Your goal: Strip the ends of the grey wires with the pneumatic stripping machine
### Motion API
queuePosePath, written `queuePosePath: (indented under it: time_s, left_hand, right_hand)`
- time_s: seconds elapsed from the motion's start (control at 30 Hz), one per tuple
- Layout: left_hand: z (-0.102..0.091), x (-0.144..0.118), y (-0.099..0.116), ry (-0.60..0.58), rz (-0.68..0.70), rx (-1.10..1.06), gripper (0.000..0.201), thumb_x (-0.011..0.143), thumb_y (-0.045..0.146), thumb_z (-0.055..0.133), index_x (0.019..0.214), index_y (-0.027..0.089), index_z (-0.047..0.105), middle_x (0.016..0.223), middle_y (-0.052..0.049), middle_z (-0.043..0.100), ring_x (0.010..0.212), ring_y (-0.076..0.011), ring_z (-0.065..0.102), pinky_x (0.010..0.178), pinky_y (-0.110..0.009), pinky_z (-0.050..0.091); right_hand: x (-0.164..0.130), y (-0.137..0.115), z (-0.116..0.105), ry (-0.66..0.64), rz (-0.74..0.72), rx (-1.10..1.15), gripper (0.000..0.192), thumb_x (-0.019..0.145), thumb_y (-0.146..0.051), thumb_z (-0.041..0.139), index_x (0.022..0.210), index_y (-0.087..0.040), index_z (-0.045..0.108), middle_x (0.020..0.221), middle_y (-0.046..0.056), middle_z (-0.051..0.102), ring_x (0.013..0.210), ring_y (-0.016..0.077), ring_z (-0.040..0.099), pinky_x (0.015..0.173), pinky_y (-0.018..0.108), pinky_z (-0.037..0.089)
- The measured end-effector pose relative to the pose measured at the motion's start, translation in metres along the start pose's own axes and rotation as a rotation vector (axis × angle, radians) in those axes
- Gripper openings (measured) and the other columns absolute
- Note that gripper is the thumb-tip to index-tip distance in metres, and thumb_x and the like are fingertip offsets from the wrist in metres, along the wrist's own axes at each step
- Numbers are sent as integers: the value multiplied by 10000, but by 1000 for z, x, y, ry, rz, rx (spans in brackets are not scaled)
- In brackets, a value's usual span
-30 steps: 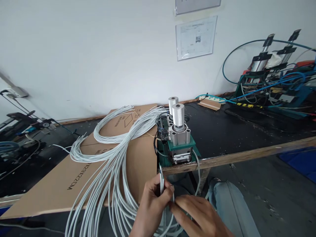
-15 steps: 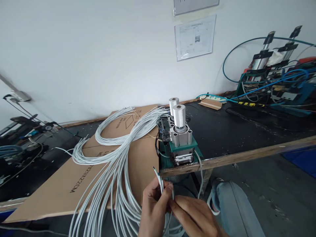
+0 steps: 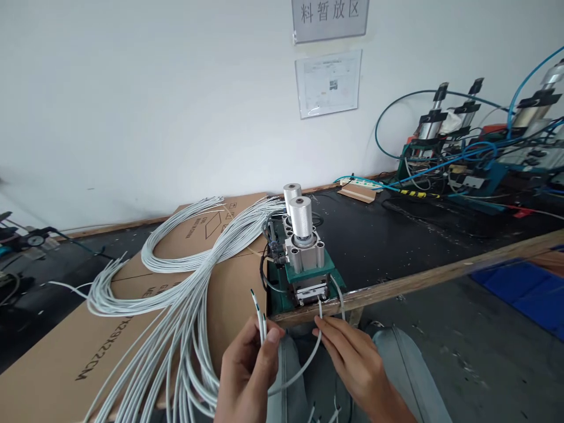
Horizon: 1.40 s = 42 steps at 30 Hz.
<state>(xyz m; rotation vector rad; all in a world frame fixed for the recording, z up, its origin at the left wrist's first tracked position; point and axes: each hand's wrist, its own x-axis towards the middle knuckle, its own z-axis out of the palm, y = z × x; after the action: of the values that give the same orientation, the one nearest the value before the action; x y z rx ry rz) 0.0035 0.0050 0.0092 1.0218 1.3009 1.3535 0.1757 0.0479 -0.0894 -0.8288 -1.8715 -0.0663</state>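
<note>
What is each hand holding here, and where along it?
The left hand pinches a few grey cables just below their upright ends. The right hand pinches one cable near its tip, by the green machine.

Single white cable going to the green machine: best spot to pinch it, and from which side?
Pinch the cable just behind its tip, from the near side, as the right hand does. The tip points up at the machine slot; the rest sags in a loose curve, so a grip farther back would let it droop.

Wall sign (image 3: pixel 330 17) and cable bundle (image 3: pixel 176 329) cut by edges
</note>
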Motion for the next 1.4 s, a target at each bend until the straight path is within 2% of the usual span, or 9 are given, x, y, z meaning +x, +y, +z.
queuePosePath:
  time_s: [0.17,0.3,0.53,0.7,1.0,1.4]
  left_hand:
    - [1,2,-5,3,2,-11,468,799,612,720,729,167,594,596,86,291,532,-78,178,462,-189,165]
    - [4,1,-11,45,24,-46,446,827,588,705,746,161,605,557,105,249,496,-60,141,454,-207,101]
    - [9,2,-18,100,65,-39,462,832,611,673,739,166,592,527,115,233,466,-48,123,446,-215,64]
    - [10,1,-17,92,51,-39,465,832,618,673,747,168,591,521,122,210,466,-47,111,459,-220,60]
    - [5,-1,-20,44,10,-97,442,828,590,705,767,158,635,539,111,250,469,-45,130,437,-188,83]
    - [7,-2,-18,86,9,-178,435,808,579,732,792,149,674,535,108,260,465,-37,140,447,-192,79]
  right_hand:
    - [10,2,3,-9,-9,13,333,1021,-118,505,1341,-156,586,1035,124,750,924,227,753,738,300,651]
    - [13,4,5,-16,-11,17,356,1013,-98,511,1358,-158,574,1068,130,743,959,233,745,768,313,649]
    - [15,10,8,15,45,50,309,1034,-150,490,1317,-193,606,1021,100,760,905,228,764,748,318,662]
    - [17,12,10,21,51,81,313,1040,-160,476,1323,-196,605,1025,104,767,897,226,776,733,298,673]
    - [15,16,10,-4,90,139,331,1033,-146,477,1332,-214,602,1043,100,763,903,223,775,752,306,672]
    - [18,16,8,4,72,159,349,1003,-90,505,1313,-198,621,1027,92,766,902,211,773,774,289,664]
